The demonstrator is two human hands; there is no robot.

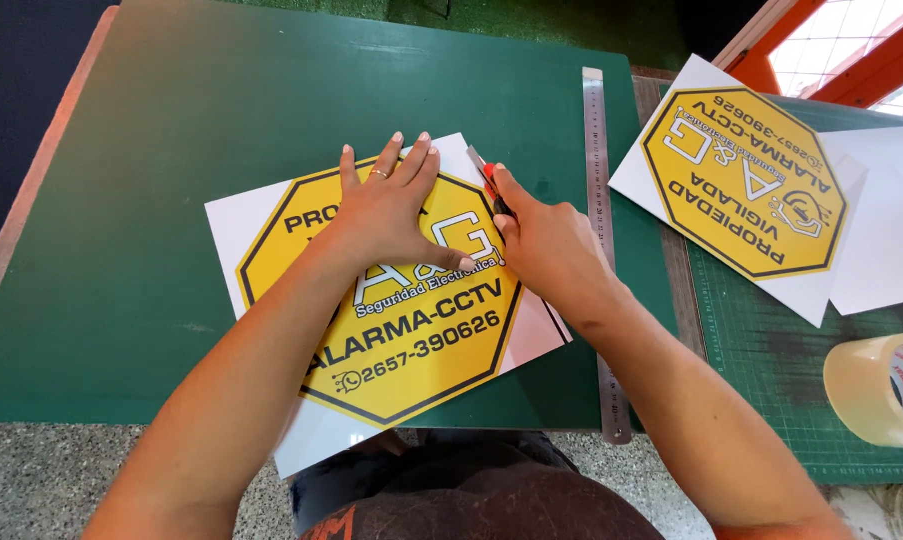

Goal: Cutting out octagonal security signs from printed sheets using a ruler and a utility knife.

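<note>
Left hand [386, 205] lies spread flat, pinning a yellow octagonal sign sheet [391, 330] at the green surface's [151, 200] centre so it cannot slip; right hand [546, 245], at three o'clock, pinches a red utility knife [489, 180] along the sheet's edge, steel ruler [601, 250] beyond

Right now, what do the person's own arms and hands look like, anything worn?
Both forearms are bare, no sleeves and no gloves in view. The left hand wears a thin ring on one finger, and its nails look light-coloured. The right hand shows no ring or watch from this view.

Yellow octagon sign [411, 300], green mat [171, 200], seemingly red cutter [489, 180].
</note>
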